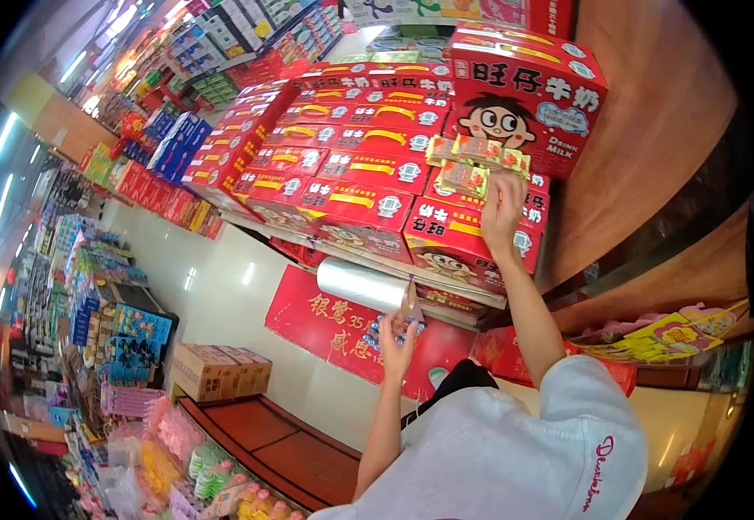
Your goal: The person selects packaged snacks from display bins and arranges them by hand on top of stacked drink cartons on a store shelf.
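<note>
My left hand (397, 347) is closed around a bunch of small blue-and-silver wrapped packets (372, 336), just below the end of a clear plastic roll (359, 284). Higher up and to the right, my right hand (503, 206) is at a group of small yellow packets with red pictures (463, 177), its fingers closed on the near edge of one. Those packets lie on top of red milk cartons (453, 227). A larger upright milk carton (528, 104) with a cartoon face stands right behind them. My right fingertips are partly hidden.
Stacked red cartons (355, 173) fill the display ahead. A curved wooden panel (646, 147) rises on the right. Brown cardboard boxes (221, 373) sit on the floor at left, near a reddish-brown ledge (286, 451). A red floor sign (307, 303) lies below the display.
</note>
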